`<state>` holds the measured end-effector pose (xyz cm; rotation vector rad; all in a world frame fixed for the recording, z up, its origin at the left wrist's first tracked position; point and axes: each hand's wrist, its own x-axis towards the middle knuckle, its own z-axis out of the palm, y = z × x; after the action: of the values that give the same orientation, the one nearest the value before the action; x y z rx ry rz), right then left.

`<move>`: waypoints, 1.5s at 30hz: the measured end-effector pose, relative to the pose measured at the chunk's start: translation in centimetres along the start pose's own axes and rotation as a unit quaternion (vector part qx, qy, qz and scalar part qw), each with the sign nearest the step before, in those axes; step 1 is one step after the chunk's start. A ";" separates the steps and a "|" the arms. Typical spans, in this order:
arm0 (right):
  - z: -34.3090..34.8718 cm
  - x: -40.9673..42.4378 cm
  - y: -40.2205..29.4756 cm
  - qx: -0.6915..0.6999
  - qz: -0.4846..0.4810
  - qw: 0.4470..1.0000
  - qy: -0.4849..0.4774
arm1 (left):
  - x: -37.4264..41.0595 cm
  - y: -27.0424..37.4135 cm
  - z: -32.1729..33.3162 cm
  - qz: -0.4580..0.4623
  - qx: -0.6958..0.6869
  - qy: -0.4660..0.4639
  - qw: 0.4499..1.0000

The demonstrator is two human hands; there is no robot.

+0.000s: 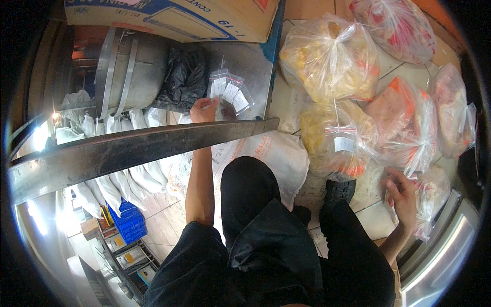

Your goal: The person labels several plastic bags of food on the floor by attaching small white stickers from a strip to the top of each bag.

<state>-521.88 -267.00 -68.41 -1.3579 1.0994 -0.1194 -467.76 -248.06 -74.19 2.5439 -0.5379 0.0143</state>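
Note:
My left hand (204, 110) reaches past a metal beam to a steel shelf, its fingertips at the edge of several small zip bags with paper slips (231, 92); whether it pinches one I cannot tell. Beside it lies a crumpled black plastic bag (185, 75). My right hand (399, 193), fingers apart, is over or beside a knotted clear plastic bag (431, 199) on the floor. Above that hand lie a clear bag with pale pink contents (399, 115) and a bag with yellowish contents (326, 138), which bears a small zip bag with a white slip (344, 144).
The metal beam (145, 153) crosses in front of the shelf. A large metal pot (142, 73) and a cardboard box (191, 19) stand on the left. White sacks (272, 157) lie by my knee. More filled bags (332, 57) cover the tiles. Blue crates (128, 222) are at lower left.

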 end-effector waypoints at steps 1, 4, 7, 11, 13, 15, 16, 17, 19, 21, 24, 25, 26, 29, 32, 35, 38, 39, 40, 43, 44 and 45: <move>0.0 0.0 0.1 -0.011 -0.012 1.000 0.004 | -0.3 -0.1 -0.2 0.028 0.036 0.037 0.998; -0.2 -0.2 -0.1 0.027 0.030 0.999 -0.001 | -1.3 -0.3 -0.7 -0.037 0.031 -0.045 0.998; -0.1 -0.1 -0.6 0.002 0.029 1.000 0.000 | -3.2 2.6 0.0 -0.019 0.104 -0.072 0.992; 0.1 0.2 0.8 -0.034 -0.021 0.999 0.025 | -3.8 2.8 1.1 -0.009 0.142 -0.136 0.980; -0.2 0.0 0.3 -0.023 -0.009 0.999 0.020 | -3.9 3.2 1.0 -0.002 0.132 -0.109 0.985; -0.2 -0.1 0.1 -0.022 -0.011 1.000 -0.011 | -3.1 2.3 0.8 0.030 0.113 -0.052 0.992; -0.1 -0.2 0.0 -0.027 -0.010 1.000 -0.002 | -2.6 1.0 0.7 0.057 0.101 -0.010 0.993; 0.2 -0.3 -0.1 -0.033 -0.010 0.999 0.003 | -2.5 -0.3 0.9 0.081 0.090 0.034 0.992; 0.4 0.0 -0.2 -0.033 -0.007 0.999 0.014 | -1.5 -0.6 1.3 -0.024 -0.032 -0.025 0.999; 0.2 -0.2 0.5 -0.020 0.003 0.999 0.025 | -0.7 -0.4 1.2 -0.068 -0.063 -0.065 0.994; 0.5 -0.3 0.1 -0.021 -0.029 0.999 0.028 | -0.3 -2.3 1.0 -0.030 -0.092 -0.093 0.991; 0.5 -0.3 0.6 -0.023 -0.017 0.999 0.031 | -1.0 -1.5 1.4 -0.056 -0.081 -0.105 0.990; 0.7 -0.3 0.5 -0.020 -0.012 0.999 0.030 | -1.7 -0.6 1.7 -0.081 -0.071 -0.118 0.987; 0.6 -0.2 0.2 -0.008 0.001 1.000 0.006 | -2.8 0.4 0.8 -0.105 -0.011 -0.171 0.980; 0.5 0.2 0.1 -0.001 0.018 1.000 -0.025 | -3.1 0.4 0.5 -0.119 0.003 -0.199 0.973; 0.5 0.2 -0.3 -0.003 0.020 0.999 -0.028 | -3.4 -0.8 0.8 -0.153 -0.100 -0.185 0.966; 0.5 0.3 -0.4 -0.013 0.016 0.999 -0.035 | -3.9 -0.9 0.8 -0.183 -0.197 -0.179 0.946; 0.5 0.4 -0.2 -0.010 0.006 0.999 -0.036 | -4.3 -0.1 0.5 -0.185 -0.218 -0.182 0.941; 0.6 0.4 -0.1 -0.007 -0.005 0.999 -0.036 | -4.5 0.3 0.4 -0.186 -0.239 -0.185 0.935; 0.5 0.3 -0.1 -0.006 0.000 0.999 -0.037 | -4.2 0.2 0.7 -0.177 -0.195 -0.177 0.948; 0.6 0.4 0.0 -0.005 -0.012 1.000 -0.028 | -3.9 0.2 0.7 -0.137 -0.152 -0.174 0.963; 0.6 0.3 0.1 -0.009 -0.019 1.000 -0.014 | -3.8 0.2 1.2 -0.099 -0.115 -0.178 0.972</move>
<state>-521.40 -266.76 -68.75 -1.3934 1.0537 -0.1173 -471.47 -247.39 -75.62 2.3681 -0.3871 -0.5527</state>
